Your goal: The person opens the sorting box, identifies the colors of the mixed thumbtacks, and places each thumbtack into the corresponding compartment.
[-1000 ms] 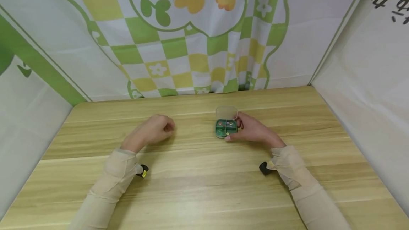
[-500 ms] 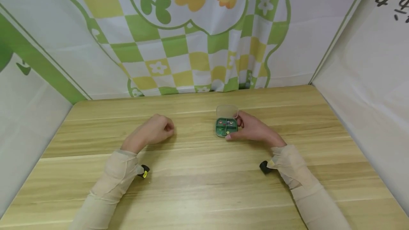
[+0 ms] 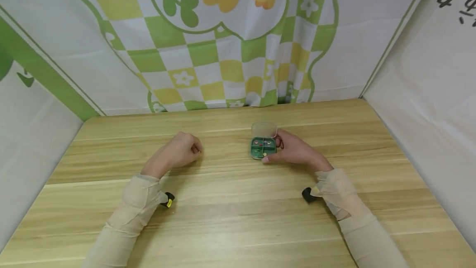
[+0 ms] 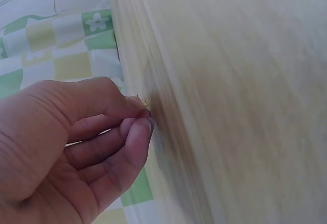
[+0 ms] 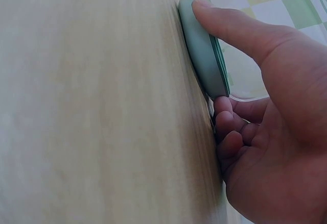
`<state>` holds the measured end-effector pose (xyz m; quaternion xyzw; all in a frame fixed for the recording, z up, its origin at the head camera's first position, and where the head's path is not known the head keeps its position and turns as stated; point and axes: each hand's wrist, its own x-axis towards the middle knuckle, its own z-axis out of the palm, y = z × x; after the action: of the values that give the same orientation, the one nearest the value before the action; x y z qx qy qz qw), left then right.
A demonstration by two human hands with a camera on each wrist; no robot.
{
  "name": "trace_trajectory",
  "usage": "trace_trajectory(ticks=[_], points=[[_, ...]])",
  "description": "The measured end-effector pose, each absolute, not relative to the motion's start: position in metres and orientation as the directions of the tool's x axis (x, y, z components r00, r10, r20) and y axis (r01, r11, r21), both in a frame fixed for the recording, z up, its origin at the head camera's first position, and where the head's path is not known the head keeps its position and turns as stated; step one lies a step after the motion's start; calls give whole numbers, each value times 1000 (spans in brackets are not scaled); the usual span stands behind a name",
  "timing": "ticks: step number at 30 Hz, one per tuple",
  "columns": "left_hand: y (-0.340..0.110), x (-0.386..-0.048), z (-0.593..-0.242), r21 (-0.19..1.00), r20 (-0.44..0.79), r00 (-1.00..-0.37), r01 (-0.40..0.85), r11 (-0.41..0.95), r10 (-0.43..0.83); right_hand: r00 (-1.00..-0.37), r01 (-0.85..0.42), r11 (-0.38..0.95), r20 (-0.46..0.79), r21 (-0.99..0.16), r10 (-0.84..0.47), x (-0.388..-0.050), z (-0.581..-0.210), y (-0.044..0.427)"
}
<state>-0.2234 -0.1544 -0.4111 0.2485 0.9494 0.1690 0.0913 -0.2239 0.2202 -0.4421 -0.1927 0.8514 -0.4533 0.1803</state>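
A small green pill box (image 3: 257, 152) with a raised clear lid (image 3: 264, 129) stands right of the table's middle in the head view. Dividers split its inside, and tiny coloured pieces lie in the compartments. My right hand (image 3: 297, 150) grips the box from its right side, thumb at the near edge and fingers curled behind. In the right wrist view the box's pale green wall (image 5: 202, 50) shows under the thumb. My left hand (image 4: 97, 137) hovers low over the table, pinching a tiny gold-coloured piece (image 4: 142, 102) between thumb and fingertips. Its exact kind is too small to tell.
The wooden table (image 3: 230, 218) runs back to a green and yellow checkered curtain (image 3: 230, 53). White cloth walls (image 3: 431, 94) stand at both sides. Small black wrist devices (image 3: 308, 195) stick out from both forearms.
The left fingers have shifted very slightly and stay low over the table. The right hand and the box hold their place, and the head view has tilted a little.
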Motion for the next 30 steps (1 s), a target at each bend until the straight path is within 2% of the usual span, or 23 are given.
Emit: trace_trajectory(ticks=[25, 30], points=[[-146, -219, -411, 379, -62, -819, 510, 772, 571, -854, -169, 496, -124, -852, -505, -225, -445, 220], [-135, -220, -408, 360, -4, -800, 558, 748, 600, -856, -168, 505, -129, -847, -500, -225, -445, 220]])
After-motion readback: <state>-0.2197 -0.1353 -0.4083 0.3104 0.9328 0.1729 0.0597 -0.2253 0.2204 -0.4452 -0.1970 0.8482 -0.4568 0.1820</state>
